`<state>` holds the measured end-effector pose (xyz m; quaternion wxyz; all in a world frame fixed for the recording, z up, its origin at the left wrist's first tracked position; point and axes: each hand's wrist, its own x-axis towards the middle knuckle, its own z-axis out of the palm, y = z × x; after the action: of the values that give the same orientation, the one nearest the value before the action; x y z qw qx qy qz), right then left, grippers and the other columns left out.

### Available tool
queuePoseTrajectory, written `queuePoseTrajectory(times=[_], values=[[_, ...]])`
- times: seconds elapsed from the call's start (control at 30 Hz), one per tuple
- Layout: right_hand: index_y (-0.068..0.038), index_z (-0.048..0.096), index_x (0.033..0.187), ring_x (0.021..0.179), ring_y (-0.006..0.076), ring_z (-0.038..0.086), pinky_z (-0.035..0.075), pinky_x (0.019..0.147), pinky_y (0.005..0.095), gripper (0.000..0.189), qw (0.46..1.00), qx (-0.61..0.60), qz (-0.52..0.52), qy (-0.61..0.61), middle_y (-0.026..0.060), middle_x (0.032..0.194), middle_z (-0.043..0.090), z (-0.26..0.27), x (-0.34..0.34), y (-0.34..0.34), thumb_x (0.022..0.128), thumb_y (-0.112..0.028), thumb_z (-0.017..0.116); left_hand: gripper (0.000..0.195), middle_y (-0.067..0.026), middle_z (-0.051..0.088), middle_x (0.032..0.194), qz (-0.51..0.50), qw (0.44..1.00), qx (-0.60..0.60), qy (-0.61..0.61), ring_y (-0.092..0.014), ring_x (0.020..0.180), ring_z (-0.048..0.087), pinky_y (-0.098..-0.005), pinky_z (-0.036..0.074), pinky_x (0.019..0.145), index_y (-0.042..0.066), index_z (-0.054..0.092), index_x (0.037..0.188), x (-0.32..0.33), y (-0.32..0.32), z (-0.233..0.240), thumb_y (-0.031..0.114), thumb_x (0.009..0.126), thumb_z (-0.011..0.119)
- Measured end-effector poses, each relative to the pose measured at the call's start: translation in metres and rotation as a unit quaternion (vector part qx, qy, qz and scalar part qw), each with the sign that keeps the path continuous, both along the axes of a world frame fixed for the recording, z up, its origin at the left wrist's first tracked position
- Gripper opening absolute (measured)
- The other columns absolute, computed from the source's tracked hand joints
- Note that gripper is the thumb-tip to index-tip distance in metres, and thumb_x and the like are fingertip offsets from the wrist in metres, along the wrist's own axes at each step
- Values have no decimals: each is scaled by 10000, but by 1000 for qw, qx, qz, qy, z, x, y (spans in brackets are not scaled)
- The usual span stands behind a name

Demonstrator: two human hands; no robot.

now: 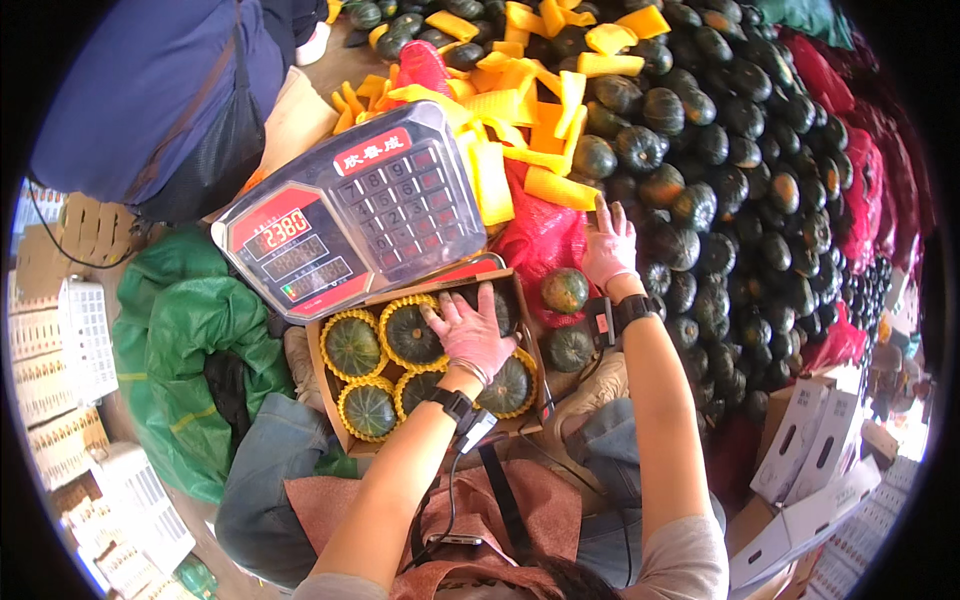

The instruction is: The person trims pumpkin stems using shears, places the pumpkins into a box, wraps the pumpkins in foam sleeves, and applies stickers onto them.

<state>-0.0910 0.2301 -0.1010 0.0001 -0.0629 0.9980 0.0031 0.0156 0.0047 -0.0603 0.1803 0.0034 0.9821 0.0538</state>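
Note:
A cardboard box (531, 341) between my knees holds several green squashes, most in yellow foam net sleeves. My left hand (474, 330), in a thin pinkish glove, lies spread over the box, its fingertips between a sleeved squash (416, 337) and a darker squash at the top right corner, which it partly hides. My right hand (609, 247), gloved alike, reaches out right of the box with fingers apart, at the end of a yellow foam sleeve (559, 189); whether it touches the sleeve I cannot tell. A digital scale display (352, 210) stands tilted beyond the box. A mottled squash (564, 290) lies on red mesh.
A large heap of squashes (712, 202) fills the right. Yellow foam sleeves (517, 97) lie beyond the scale. A green sack (187, 360) is at my left, white cartons (795, 442) at lower right. A person in dark blue clothing (172, 97) is at upper left.

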Motion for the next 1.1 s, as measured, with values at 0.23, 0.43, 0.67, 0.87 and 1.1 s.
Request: queuePoseTrajectory(times=[0.23,0.43,0.67,0.87,1.1], values=[[-57,649,1022,1216,313,420,324,1017,489,320,995,-63,73,12,94,1219,540,3,-13,20,725,-117,546,927,-269,398,1313,27,995,76,-65,-419,1277,306,-660,16,1047,136,309,1357,-9,5,10,484,611,735],[-30,545,903,712,263,544,465,674,316,228,911,-389,-37,131,122,809,547,49,46,-5,692,54,574,984,-113,436,1163,-18,937,306,167,-314,1130,435,-577,202,1037,204,351,1260,12,-48,8,367,438,866],[19,593,1009,799,142,556,478,723,269,283,750,-621,-226,33,75,932,598,82,161,-43,732,4,647,923,-167,435,1205,-34,944,301,132,-372,1151,411,-490,350,1000,160,401,1245,78,-114,51,214,454,874],[1,617,995,820,238,593,485,747,349,381,824,-550,-133,-27,127,861,603,105,213,-134,661,-169,687,537,-174,592,1000,-100,923,340,153,-345,989,548,-429,442,874,27,596,978,100,-118,80,274,574,847],[-28,535,861,723,164,539,466,645,321,256,678,-722,-130,-52,61,782,556,174,233,-182,696,-173,667,367,-51,518,743,-68,846,515,119,-147,686,485,-315,428,657,10,510,826,125,-106,129,307,805,725]])
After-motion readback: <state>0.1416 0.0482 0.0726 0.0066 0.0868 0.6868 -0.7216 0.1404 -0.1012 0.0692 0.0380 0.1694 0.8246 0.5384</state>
